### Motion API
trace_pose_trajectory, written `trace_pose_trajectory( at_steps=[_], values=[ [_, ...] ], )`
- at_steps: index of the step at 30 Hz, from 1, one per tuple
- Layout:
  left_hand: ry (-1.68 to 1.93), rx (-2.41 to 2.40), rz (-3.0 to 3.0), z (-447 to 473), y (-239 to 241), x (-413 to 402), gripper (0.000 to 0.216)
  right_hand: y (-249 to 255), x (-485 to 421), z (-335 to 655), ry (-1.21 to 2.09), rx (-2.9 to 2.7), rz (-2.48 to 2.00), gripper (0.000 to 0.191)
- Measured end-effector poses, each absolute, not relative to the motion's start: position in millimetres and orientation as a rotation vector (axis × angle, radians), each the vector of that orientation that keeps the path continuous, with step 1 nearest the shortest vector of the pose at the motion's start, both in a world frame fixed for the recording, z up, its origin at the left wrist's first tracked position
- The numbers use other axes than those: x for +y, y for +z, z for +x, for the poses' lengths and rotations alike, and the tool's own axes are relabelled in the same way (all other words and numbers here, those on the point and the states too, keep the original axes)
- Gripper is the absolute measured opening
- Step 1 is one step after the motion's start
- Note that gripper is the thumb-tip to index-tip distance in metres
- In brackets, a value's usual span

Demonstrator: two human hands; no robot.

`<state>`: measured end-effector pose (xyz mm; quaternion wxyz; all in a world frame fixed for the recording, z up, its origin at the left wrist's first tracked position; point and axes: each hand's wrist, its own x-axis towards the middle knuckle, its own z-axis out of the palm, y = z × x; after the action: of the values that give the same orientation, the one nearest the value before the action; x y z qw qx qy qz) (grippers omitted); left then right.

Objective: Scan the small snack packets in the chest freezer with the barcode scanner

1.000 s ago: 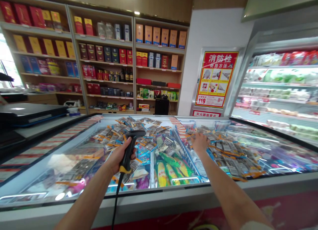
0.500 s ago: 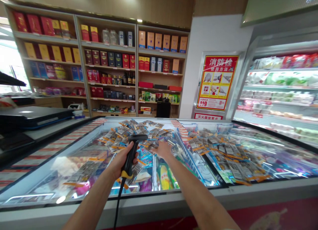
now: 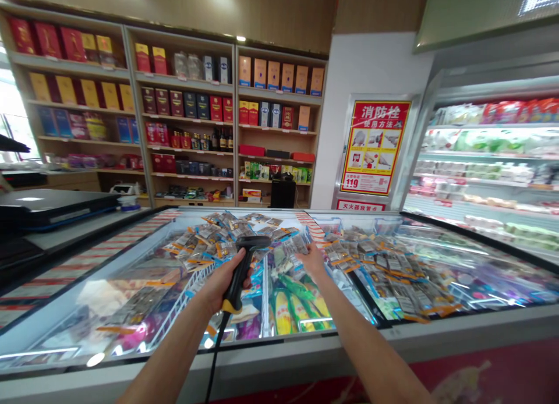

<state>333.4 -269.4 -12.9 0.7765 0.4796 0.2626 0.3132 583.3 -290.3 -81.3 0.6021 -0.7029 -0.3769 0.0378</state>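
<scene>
My left hand (image 3: 222, 284) is wrapped round the handle of a black barcode scanner (image 3: 244, 258) with a yellow band; its cable hangs down over the freezer's front. The scanner head points right, above the glass lid of a chest freezer (image 3: 279, 351). My right hand (image 3: 313, 259) reaches over the middle of the freezer, its fingers curled on a small silver-and-orange packet (image 3: 297, 245) just right of the scanner head. Several such packets (image 3: 384, 264) lie heaped on the lids on both sides. Yellow and green corn-shaped packs (image 3: 297, 305) show in the open middle bay.
Wooden shelves (image 3: 192, 136) with boxed goods and bottles line the back wall. A red poster (image 3: 375, 145) hangs on a white pillar. An open chiller (image 3: 489, 165) stands at the right. A counter with a black flat device (image 3: 48, 206) is at the left.
My right hand left the right-hand heap, swung left to the middle and now sits just right of the scanner head. My left hand and the scanner shifted slightly right.
</scene>
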Motion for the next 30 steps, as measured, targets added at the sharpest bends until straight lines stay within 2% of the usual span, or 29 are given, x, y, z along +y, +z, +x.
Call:
trace_pose_trajectory(
  at_steps=[8, 21, 30],
  values=[
    [0.615, 0.559, 1.06, 349, 2, -290, 0.028, -87, -291, 593, -0.085, -0.817, -1.675, 0.024],
    [0.596, 0.452, 1.116, 359, -1, -280, 0.03, -87, -299, 615, -0.112, -0.706, -1.675, 0.028],
    [0.671, 0.47, 1.088, 362, -8, -268, 0.03, -57, -351, 657, -0.449, -0.558, -1.974, 0.044]
  ],
)
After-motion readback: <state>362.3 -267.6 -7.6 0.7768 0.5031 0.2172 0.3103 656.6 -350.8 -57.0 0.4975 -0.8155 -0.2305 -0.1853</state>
